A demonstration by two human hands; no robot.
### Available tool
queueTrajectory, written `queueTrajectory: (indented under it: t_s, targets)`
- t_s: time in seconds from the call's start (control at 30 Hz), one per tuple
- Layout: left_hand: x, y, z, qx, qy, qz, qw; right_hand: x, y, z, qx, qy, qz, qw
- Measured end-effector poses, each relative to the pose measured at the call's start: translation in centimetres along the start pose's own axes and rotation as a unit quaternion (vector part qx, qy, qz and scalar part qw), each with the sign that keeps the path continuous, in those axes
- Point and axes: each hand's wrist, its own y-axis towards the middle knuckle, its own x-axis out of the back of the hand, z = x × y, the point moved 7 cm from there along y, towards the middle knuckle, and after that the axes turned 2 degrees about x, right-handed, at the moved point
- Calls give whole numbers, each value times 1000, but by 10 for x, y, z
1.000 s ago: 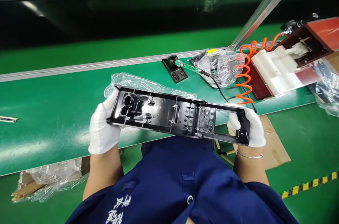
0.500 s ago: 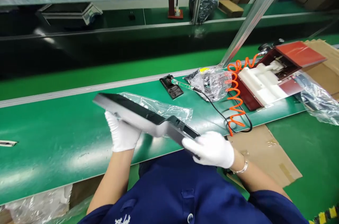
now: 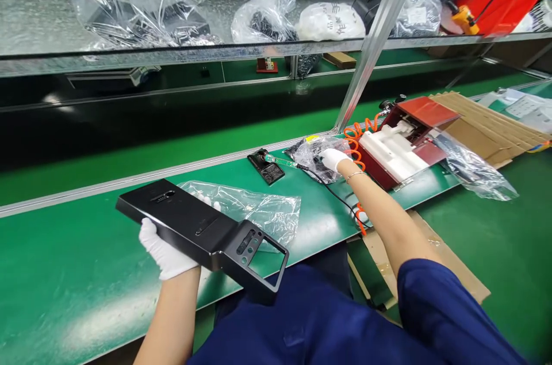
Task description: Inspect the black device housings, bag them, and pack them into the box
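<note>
left hand [image 3: 166, 254]: gloved, grips black panel [image 3: 202, 231] from below, held over green desk [image 3: 77, 273]
right hand [image 3: 333, 158]: gloved, at parts bag [image 3: 311, 153], grip unclear
near: soldering iron [image 3: 282, 162], empty clear bag [image 3: 254, 210]

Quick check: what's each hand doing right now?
Left hand: closed on the black plastic panel, holding it from underneath.
Right hand: reaching into the clear plastic bag; grip cannot be told.
</note>
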Motion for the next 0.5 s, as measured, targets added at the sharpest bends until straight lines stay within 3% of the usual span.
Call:
queueTrajectory:
  t_s: [0.23,0.5]
  targets:
    - [1,-9,1,10,9,38,999,-15,17,0,-31,128,-41,990]
    - [2,-9,0,14,8,22,1000,-10,5,-46,-95,290,-97,947]
